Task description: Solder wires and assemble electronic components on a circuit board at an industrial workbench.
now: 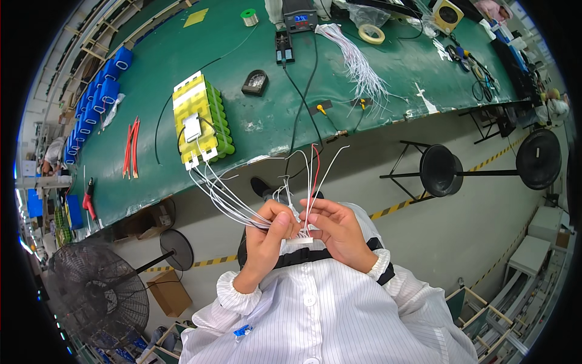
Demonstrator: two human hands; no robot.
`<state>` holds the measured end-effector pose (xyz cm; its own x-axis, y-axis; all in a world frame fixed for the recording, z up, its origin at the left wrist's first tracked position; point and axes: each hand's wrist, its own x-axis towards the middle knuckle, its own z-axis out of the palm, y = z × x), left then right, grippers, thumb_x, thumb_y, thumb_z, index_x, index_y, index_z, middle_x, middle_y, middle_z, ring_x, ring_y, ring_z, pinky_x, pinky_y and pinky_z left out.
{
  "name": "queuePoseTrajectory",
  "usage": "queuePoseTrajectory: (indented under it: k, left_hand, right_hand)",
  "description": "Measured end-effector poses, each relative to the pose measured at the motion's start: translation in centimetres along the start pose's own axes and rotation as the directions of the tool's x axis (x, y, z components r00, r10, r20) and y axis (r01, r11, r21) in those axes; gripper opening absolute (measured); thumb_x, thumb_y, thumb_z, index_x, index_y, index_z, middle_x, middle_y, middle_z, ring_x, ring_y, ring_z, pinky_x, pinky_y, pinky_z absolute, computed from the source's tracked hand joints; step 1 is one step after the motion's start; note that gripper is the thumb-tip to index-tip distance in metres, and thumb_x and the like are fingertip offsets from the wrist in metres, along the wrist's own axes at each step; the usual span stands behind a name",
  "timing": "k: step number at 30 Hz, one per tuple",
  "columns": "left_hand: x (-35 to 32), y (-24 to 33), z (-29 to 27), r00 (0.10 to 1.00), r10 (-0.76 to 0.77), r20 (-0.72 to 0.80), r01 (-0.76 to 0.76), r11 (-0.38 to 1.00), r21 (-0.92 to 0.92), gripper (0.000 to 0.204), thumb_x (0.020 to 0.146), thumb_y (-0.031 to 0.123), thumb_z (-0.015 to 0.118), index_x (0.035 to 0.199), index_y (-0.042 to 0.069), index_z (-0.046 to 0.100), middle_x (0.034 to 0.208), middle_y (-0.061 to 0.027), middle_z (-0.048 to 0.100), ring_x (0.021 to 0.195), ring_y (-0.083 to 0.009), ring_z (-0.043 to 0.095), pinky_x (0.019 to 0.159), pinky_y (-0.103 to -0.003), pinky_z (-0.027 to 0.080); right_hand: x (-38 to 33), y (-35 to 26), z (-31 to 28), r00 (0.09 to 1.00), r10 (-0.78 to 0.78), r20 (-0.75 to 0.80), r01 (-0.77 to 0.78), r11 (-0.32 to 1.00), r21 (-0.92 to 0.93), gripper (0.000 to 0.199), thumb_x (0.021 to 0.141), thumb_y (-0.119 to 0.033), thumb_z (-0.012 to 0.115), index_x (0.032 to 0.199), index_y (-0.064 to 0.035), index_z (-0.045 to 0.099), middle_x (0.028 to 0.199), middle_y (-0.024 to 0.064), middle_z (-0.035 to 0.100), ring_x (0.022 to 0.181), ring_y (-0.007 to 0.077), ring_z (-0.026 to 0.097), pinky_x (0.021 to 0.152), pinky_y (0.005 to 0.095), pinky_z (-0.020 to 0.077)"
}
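Close to my body, my left hand (271, 233) is closed around a bundle of white wires (230, 200). These run up to a yellow-and-green battery pack (194, 112) lying on the bench. My right hand (336, 230) pinches loose wires that stand upward, several white and one red wire (316, 161). Below my fingers, between both hands, sits a small white connector (299, 241) with wires entering it. A white module (192, 128) rests on top of the pack.
The green bench (260, 124) holds a soldering station (299, 21), a solder spool (249, 17), a bundle of white wires (354, 57), red wires (131, 148) and a red-handled screwdriver (89, 197). Stools (441, 170) stand right; a black fan (97, 297) stands left.
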<state>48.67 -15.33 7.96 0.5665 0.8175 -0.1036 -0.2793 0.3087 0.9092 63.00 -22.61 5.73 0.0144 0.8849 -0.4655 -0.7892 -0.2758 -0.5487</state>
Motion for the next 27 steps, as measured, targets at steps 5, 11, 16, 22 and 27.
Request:
queuePoseTrajectory:
  k: [5, 11, 16, 22, 27]
  left_hand:
    - [0.0, -0.1, -0.1, 1.000, -0.021, -0.017, 0.021, 1.000, -0.012, 0.023, 0.097, 0.020, 0.051, 0.082, 0.003, 0.045, 0.063, -0.0004, 0.039, 0.056, -0.0105, 0.035, 0.056, -0.028, 0.035]
    - [0.4, 0.0, 0.4, 0.991, -0.102, -0.088, 0.108, 0.992, 0.062, 0.014, 0.093, 0.011, 0.057, 0.094, -0.003, 0.055, 0.064, 0.0012, 0.042, 0.059, -0.0088, 0.044, 0.058, -0.025, 0.038]
    - [0.7, 0.1, 0.4, 0.983, -0.138, -0.119, 0.159, 0.969, 0.189, 0.018, 0.088, 0.003, 0.061, 0.104, -0.005, 0.058, 0.061, 0.0063, 0.040, 0.058, -0.0041, 0.044, 0.057, -0.020, 0.038]
    - [1.2, 0.6, 0.7, 0.941, -0.292, -0.172, 0.335, 0.878, 0.341, 0.022, 0.087, 0.003, 0.063, 0.107, -0.005, 0.058, 0.061, 0.0073, 0.040, 0.059, -0.0031, 0.045, 0.055, -0.019, 0.037]
    - [1.3, -1.0, 0.5, 0.976, -0.118, -0.185, 0.150, 0.975, 0.166, 0.012, 0.093, 0.011, 0.057, 0.092, -0.001, 0.057, 0.062, 0.0044, 0.040, 0.056, -0.0079, 0.044, 0.057, -0.021, 0.037]
  right_hand:
    - [0.1, -0.1, 0.0, 1.000, 0.008, 0.000, -0.008, 1.000, 0.001, 0.032, 0.091, -0.004, 0.056, 0.123, 0.0018, 0.055, 0.103, 0.0075, 0.065, 0.090, 0.0127, 0.064, 0.075, 0.0260, 0.0561]
    - [0.2, -0.1, 0.1, 0.999, -0.039, 0.017, 0.039, 0.999, -0.030, 0.028, 0.089, -0.002, 0.061, 0.116, 0.0026, 0.058, 0.100, 0.0079, 0.065, 0.089, 0.0141, 0.064, 0.075, 0.0273, 0.0559]
    - [0.2, 0.0, -0.2, 0.997, -0.066, 0.030, 0.069, 0.993, -0.099, 0.028, 0.088, -0.004, 0.063, 0.114, 0.0038, 0.059, 0.099, 0.0083, 0.066, 0.090, 0.0129, 0.063, 0.076, 0.0258, 0.0534]
    - [0.2, 0.5, -0.9, 0.991, -0.111, 0.076, 0.125, 0.970, -0.207, 0.024, 0.088, -0.003, 0.063, 0.110, 0.0038, 0.060, 0.098, 0.0090, 0.065, 0.089, 0.0140, 0.063, 0.075, 0.0261, 0.0536]
    - [0.5, 0.0, -0.2, 0.998, -0.053, -0.044, 0.050, 0.996, -0.070, 0.018, 0.088, -0.002, 0.062, 0.106, 0.0004, 0.057, 0.095, 0.0067, 0.063, 0.085, 0.0129, 0.063, 0.072, 0.0266, 0.0544]
